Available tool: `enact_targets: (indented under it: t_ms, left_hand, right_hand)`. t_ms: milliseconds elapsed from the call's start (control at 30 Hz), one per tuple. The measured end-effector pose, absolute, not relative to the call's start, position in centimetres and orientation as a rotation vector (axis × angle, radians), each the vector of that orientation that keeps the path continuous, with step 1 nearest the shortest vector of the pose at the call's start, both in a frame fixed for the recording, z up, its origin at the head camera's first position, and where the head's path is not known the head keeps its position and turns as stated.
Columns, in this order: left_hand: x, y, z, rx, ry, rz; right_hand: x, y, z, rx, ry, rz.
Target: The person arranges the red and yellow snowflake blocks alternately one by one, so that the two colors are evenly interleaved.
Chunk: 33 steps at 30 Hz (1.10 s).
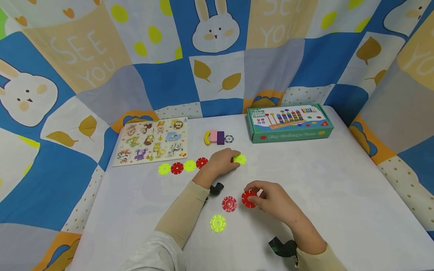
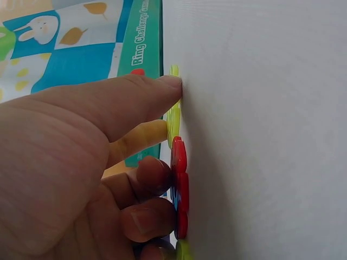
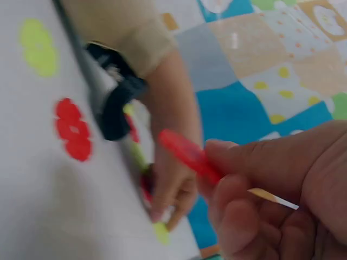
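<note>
My right hand (image 1: 276, 199) pinches a red interlocking disc (image 1: 249, 200) between thumb and fingers, above the table in the right wrist view. My left hand (image 1: 222, 162) is at the right end of a row of alternating yellow-green and red discs. Its thumb and index finger pinch a yellow-green disc (image 1: 240, 159) by the edges, while its other fingers rest against a red disc (image 2: 180, 189) beside it. Part of the row is hidden under that hand. Nearer me lie a loose red disc (image 1: 229, 204) and a loose yellow-green disc (image 1: 218, 223).
An animal puzzle board (image 1: 151, 142) lies at the back left. Behind the row stand a yellow banana-shaped piece (image 1: 207, 138), a pink block (image 1: 213, 136), a purple block (image 1: 220, 137) and a small round patterned piece (image 1: 229, 139). A green game box (image 1: 289, 123) is at the back right.
</note>
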<state>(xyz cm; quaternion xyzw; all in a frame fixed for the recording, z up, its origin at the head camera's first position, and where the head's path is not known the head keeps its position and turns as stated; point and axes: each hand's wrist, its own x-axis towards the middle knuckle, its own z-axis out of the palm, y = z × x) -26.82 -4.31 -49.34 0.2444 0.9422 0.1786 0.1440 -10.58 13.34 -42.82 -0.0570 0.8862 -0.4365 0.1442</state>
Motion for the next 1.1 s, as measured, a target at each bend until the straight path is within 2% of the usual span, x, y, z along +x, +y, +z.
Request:
enact_targets:
  t_ms: [300, 500, 833, 1100]
  left_hand:
    - [-26.9, -4.4, -49.4, 0.677, 2.714, 0.504]
    - [-27.1, -4.5, -49.6, 0.716, 2.73, 0.47]
    - [-27.1, -4.3, -49.5, 0.76, 2.721, 0.463]
    - [-27.0, -4.5, -49.5, 0.734, 2.71, 0.497]
  right_hand:
    - [-13.1, 15.4, -40.9, -0.064, 2.513, -1.451]
    - [-16.4, 16.6, -40.8, 0.075, 2.563, -1.514]
    - [-22.6, 17.4, -45.6, 0.326, 2.59, -1.491]
    - [-24.1, 16.7, -48.5, 0.427, 2.573, -1.393]
